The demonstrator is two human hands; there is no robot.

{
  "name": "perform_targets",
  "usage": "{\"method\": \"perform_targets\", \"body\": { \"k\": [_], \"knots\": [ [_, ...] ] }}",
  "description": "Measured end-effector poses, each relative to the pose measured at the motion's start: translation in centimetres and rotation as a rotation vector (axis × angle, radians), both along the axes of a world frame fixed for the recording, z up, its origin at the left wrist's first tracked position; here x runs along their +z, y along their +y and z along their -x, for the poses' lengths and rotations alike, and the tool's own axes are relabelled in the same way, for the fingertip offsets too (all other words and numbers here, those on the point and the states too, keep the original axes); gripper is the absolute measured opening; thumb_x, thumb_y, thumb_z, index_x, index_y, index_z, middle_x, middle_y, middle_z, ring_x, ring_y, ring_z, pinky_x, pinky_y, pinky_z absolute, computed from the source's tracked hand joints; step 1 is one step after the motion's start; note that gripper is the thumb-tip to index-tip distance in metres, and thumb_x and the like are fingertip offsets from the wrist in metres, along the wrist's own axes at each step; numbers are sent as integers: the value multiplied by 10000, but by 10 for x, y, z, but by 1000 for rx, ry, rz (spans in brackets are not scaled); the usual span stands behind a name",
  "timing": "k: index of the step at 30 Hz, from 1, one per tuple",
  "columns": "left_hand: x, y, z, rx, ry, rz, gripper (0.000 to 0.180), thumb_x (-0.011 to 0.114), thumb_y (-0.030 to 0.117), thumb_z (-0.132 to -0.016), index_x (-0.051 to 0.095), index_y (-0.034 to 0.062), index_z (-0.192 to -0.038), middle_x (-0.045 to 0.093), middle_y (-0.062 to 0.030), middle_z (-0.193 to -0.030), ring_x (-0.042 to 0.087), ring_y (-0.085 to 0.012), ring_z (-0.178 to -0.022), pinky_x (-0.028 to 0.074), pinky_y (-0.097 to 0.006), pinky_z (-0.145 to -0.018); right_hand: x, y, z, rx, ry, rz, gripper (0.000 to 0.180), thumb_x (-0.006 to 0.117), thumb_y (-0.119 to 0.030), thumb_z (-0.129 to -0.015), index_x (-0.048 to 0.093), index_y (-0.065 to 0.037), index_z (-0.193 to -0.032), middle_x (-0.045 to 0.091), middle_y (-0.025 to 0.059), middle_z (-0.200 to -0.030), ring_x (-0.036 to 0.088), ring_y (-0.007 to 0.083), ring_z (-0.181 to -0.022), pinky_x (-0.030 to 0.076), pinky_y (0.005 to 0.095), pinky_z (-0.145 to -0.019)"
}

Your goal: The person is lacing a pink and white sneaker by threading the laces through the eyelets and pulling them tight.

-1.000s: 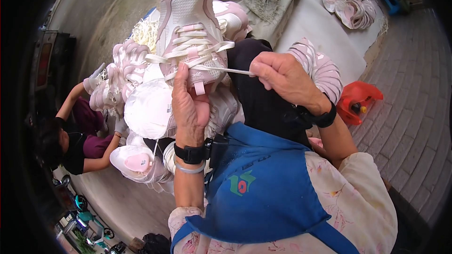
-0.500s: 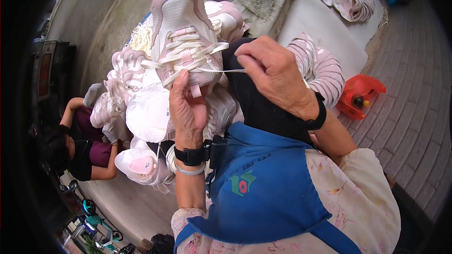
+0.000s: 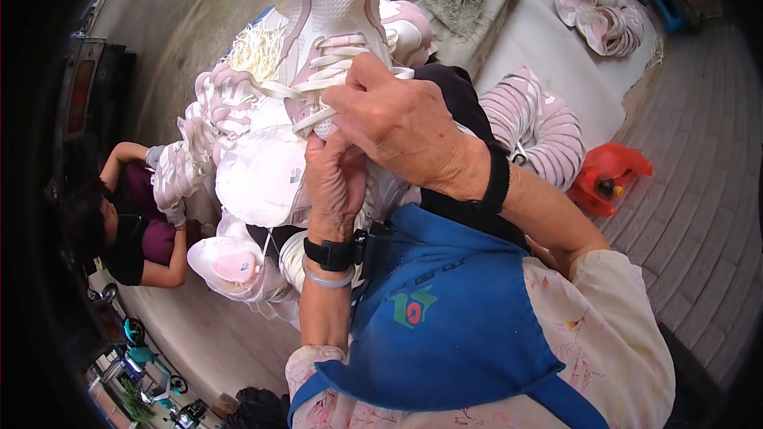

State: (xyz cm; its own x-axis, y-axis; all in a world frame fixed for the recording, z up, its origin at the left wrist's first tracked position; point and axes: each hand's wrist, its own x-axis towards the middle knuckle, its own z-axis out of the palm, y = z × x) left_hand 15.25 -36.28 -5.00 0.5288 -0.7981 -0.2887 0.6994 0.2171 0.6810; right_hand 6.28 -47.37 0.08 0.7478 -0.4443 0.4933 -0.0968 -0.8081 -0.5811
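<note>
A pink and white sneaker upper [image 3: 343,12] stands before me, its toe pointing away. Cream-coloured shoelace [image 3: 330,71] crosses its front, with loops loose near the ankle end. My left hand [image 3: 334,183] grips the ankle end from below, thumb on top. Over the lacing, my right hand [image 3: 405,123] is closed with bent fingers pinching the shoelace; the pinch itself is partly covered by the knuckles. More white and pink uppers [image 3: 262,175] lie heaped under and beside my left hand.
Nested stacks of uppers [image 3: 528,123] rest at my right, near a red plastic container [image 3: 610,179]. Another bundle [image 3: 600,16] lies farther off on a pale sheet [image 3: 548,52]. Cream laces [image 3: 256,46] are bunched behind the heap. At left sits another person [image 3: 131,242] with gloved hands on uppers.
My right hand has moved left and inward from the stretched lace end to over the lacing. The view has shifted slightly; my left hand keeps its grip.
</note>
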Motion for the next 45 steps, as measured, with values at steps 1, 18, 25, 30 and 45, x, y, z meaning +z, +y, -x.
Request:
{"method": "perform_targets", "body": {
  "k": [1, 18, 25, 30, 45],
  "knots": [
    [2, -2, 3, 30, 11, 11, 446, 605, 16, -862, 444, 17, -1278, 591, -80, -1181, 589, -171, -1047, 458, -330, -928, 2, 2, -3, 6, 88, 50, 106, 637, -83, -742, 588, -45, -828, 512, 87, -810, 612, 240, -684, 497, 328, -548],
    [-5, -10, 2, 15, -51, -126, 400, 616, 152, -896, 494, 4, -1247, 597, -95, -1163, 602, -195, -1036, 509, -338, -880, 8, 28, -32, 80, -126, 24, 85, 615, -48, -734, 545, -28, -778, 498, 102, -783, 596, 236, -681, 481, 327, -523],
    [14, -21, 3, 76, -144, -271, 391, 596, 239, -920, 511, 32, -1241, 593, -92, -1175, 591, -196, -1058, 506, -365, -899, -17, -7, 48, -93, -47, -205, 209, 697, -113, -760, 601, -37, -929, 529, 104, -826, 571, 277, -765, 483, 373, -643],
    [15, -25, 7, 139, -114, -183, 412, 598, 278, -920, 540, -15, -1204, 622, -116, -1112, 627, -200, -979, 563, -354, -771, -35, -9, 58, -76, 137, -204, 162, 670, -105, -802, 602, -29, -928, 526, 106, -842, 577, 287, -781, 481, 382, -646],
    [19, -25, 10, 67, -184, -155, 475, 632, 221, -895, 486, -8, -1285, 604, -128, -1166, 619, -234, -1029, 544, -386, -867, -10, -40, 81, 200, 92, -753, 197, 559, -187, -934, 595, -15, -845, 428, -24, -596, 464, 59, -532, 373, 235, -465]
  ]
}}
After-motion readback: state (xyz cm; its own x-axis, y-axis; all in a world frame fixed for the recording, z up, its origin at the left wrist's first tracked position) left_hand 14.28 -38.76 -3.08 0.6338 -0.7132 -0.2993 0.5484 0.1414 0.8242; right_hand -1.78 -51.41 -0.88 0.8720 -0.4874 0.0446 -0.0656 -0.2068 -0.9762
